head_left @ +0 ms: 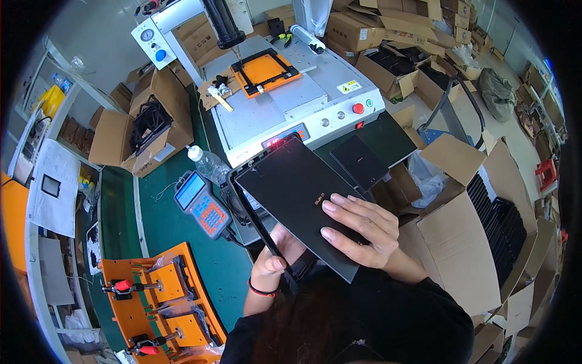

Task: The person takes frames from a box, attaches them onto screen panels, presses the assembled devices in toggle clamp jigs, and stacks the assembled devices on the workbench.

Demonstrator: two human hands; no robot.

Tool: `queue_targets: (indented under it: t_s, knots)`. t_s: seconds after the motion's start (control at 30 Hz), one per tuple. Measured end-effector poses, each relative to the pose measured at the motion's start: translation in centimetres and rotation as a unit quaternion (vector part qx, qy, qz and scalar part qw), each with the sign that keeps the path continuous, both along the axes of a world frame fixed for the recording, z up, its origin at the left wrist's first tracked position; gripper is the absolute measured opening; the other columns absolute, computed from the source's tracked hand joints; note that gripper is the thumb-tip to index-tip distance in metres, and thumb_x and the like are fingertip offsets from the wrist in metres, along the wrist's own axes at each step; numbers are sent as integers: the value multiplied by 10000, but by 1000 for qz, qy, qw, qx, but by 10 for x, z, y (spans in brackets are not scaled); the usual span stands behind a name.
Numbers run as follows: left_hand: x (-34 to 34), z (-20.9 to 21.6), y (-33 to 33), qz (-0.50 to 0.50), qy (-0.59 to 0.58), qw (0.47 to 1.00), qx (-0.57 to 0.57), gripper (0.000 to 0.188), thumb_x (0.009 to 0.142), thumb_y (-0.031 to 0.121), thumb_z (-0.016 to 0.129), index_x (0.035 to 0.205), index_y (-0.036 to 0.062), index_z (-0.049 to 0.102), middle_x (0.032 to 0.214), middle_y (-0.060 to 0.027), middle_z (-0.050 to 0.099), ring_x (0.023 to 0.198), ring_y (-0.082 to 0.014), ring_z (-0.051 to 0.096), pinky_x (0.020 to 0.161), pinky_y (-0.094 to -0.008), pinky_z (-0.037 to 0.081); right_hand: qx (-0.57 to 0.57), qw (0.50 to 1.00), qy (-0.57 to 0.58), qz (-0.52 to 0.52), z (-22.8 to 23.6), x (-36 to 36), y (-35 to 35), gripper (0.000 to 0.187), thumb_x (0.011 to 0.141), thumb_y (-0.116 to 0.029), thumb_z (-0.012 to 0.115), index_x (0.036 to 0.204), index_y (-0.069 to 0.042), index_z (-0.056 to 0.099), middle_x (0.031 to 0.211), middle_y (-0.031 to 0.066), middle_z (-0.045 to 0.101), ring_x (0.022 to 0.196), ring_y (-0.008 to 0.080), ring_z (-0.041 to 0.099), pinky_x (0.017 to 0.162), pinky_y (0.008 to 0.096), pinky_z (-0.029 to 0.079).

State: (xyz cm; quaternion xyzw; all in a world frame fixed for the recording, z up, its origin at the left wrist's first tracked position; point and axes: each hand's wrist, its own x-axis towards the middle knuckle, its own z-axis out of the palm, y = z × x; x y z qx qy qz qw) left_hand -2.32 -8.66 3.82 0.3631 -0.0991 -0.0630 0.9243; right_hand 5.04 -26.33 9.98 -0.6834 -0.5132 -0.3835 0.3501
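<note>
A flat black rectangular panel (pixel 285 176) is tilted up in front of me. My right hand (pixel 367 230) lies over its near right part, fingers bent against the face and edge. Behind and to the left of the panel is a black rectangular frame (pixel 262 229) with a raised rim. My left hand (pixel 274 259) grips the frame's near left side, thumb on the rim, its other fingers partly hidden beneath. The panel overlaps the frame at an angle; whether it is seated anywhere cannot be told. Another dark panel (pixel 359 162) lies just beyond, to the right.
Ahead stands a benchtop machine (pixel 291 115) with an orange fixture (pixel 264 73). A handheld controller (pixel 203 205) and a plastic bottle (pixel 209 164) sit left of my hands. An orange clamp jig (pixel 167 297) is near left. Right, an open carton (pixel 454 242) holds black parts.
</note>
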Motion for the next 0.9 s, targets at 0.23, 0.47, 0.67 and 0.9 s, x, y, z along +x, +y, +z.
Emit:
queue_targets:
  t_s: [0.23,0.47,0.67,0.9]
  knots:
    - [7,-11,1,-14,-47,999,5,1156,607,464,804,1457,3,169,1489,-171,234,1366,-311,270,1109,-462,222,2,1000,1,-6,-4,2,1,223,838,-146,614,1056,-161,658,1119,118,662,1030,242,653,867,320,523]
    - [9,-21,5,-44,-62,997,28,1169,587,506,821,1451,12,208,1485,-146,260,1361,-286,288,1117,-428,230,-1,1000,-20,3,1,5,-2,280,854,-166,598,1134,-159,606,1124,118,659,1026,242,647,834,310,529]
    - [41,1,-15,57,-303,947,-93,1094,647,804,567,1475,175,228,1473,-122,323,1354,-345,299,1081,-630,203,-177,964,108,169,27,-3,11,743,821,-670,435,1350,-148,432,1359,173,469,1229,336,483,1017,497,362]
    - [45,-2,-21,60,-226,948,-216,1240,605,903,450,1497,115,102,1495,-243,181,1339,-483,233,1073,-587,257,-209,967,93,108,26,-17,4,821,841,-733,190,1194,-137,631,1218,108,591,1175,275,525,1038,534,292]
